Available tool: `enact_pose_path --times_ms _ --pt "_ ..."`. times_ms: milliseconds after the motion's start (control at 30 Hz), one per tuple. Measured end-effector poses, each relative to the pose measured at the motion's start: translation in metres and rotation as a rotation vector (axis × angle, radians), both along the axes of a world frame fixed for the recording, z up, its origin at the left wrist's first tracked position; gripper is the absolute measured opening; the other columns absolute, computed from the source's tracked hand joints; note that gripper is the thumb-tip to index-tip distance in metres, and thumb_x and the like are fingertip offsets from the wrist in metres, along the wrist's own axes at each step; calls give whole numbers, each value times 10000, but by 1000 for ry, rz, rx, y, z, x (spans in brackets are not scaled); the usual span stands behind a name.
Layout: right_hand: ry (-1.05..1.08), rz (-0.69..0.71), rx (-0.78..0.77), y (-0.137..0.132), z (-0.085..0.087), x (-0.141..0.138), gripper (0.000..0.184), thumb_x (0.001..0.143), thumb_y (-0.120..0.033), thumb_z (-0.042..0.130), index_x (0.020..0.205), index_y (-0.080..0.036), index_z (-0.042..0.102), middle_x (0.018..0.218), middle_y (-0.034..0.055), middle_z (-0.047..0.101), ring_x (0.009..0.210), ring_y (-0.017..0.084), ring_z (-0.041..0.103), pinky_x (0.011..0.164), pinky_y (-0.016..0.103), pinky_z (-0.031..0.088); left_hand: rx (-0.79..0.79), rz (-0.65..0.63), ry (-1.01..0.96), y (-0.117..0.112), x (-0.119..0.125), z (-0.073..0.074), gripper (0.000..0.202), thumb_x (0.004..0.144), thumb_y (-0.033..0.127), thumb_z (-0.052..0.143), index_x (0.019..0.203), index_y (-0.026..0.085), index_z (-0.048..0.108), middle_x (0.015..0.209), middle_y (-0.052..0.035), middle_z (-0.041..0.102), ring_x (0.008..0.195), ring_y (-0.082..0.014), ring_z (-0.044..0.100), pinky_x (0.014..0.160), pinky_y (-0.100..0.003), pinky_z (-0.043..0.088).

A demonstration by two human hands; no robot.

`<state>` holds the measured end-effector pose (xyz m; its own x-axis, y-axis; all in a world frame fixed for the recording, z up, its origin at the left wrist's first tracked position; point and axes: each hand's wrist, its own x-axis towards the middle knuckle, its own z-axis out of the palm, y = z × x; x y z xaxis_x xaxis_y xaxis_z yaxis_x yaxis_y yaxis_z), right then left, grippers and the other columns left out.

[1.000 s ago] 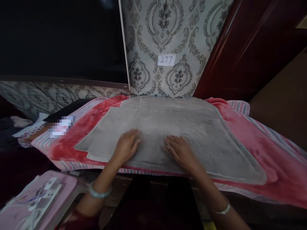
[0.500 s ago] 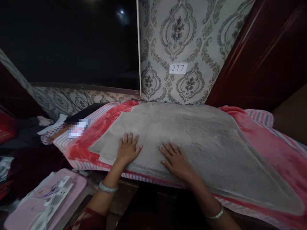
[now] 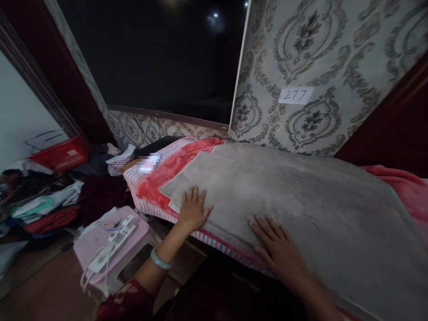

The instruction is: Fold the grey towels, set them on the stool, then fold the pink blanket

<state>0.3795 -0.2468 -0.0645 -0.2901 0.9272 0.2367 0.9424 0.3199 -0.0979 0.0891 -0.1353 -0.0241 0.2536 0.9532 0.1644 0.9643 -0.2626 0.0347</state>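
A grey plush cloth (image 3: 294, 187), folded in layers, lies spread over a red blanket (image 3: 157, 183) with a striped border. My left hand (image 3: 194, 209) rests flat near the cloth's left front corner, fingers spread, a pale bangle on the wrist. Farther right, my right hand (image 3: 279, 245) lies palm down on the same cloth close to its front edge, its fingers apart. Neither hand grips anything. Some of the grey cloth is hidden under my right hand and forearm.
A large dark television (image 3: 160, 58) hangs behind the covered surface. At the left stands a pink stool (image 3: 143, 229) carrying a white power strip (image 3: 113, 249). Piled clothes (image 3: 50, 205) and a red bag (image 3: 63, 154) lie farther left. A paper marked 277 (image 3: 296, 95) is on the wall.
My view has turned to the left, bringing more of the stool and clothes into sight. Both hands stay flat on the grey cloth, the right one slightly farther from the left.
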Motion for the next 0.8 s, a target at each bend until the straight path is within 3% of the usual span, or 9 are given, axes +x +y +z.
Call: enact_pose_path --times_ms 133,200,333,433,600,800 --pt "38 36 -12 21 18 -2 458 1002 -481 400 1397 -342 586 1457 63 549 1355 331 478 1096 605 375 16 -11 -40 -2 -24 7 580 963 476 467 1439 147 514 1523 -207 453 1444 -339 382 1176 -528 308" --pt "65 66 12 43 32 -14 454 1016 -452 372 1364 -299 622 1405 94 593 1314 312 521 1103 581 377 7 -2 -68 6 -35 16 496 985 410 423 1386 153 562 1467 -187 527 1397 -305 454 1165 -514 332" --pt "78 76 27 93 53 -54 519 1014 -457 393 1487 -265 487 1561 110 412 1431 322 376 1118 545 365 19 36 -87 28 -49 26 532 1002 400 370 1467 165 476 1547 -174 435 1460 -301 363 1185 -544 281" --pt "12 74 -115 111 52 -82 565 1014 -501 395 1548 -319 367 1635 77 265 1492 337 241 1144 586 297 16 60 -23 38 -55 17 573 996 470 381 1502 209 441 1589 -167 367 1490 -342 292 1178 -585 254" --pt "-32 137 -240 94 44 -96 568 1030 -503 351 1572 -342 289 1661 18 169 1530 306 92 1202 596 130 48 113 43 40 -58 -2 599 1003 495 342 1529 214 403 1595 -192 343 1493 -364 275 1185 -561 235" --pt "79 207 -293 52 43 -92 609 1003 -483 458 1570 -325 303 1661 5 161 1533 290 75 1223 572 97 34 120 62 45 -60 1 584 1000 456 356 1525 208 411 1595 -189 344 1492 -360 279 1179 -559 245"
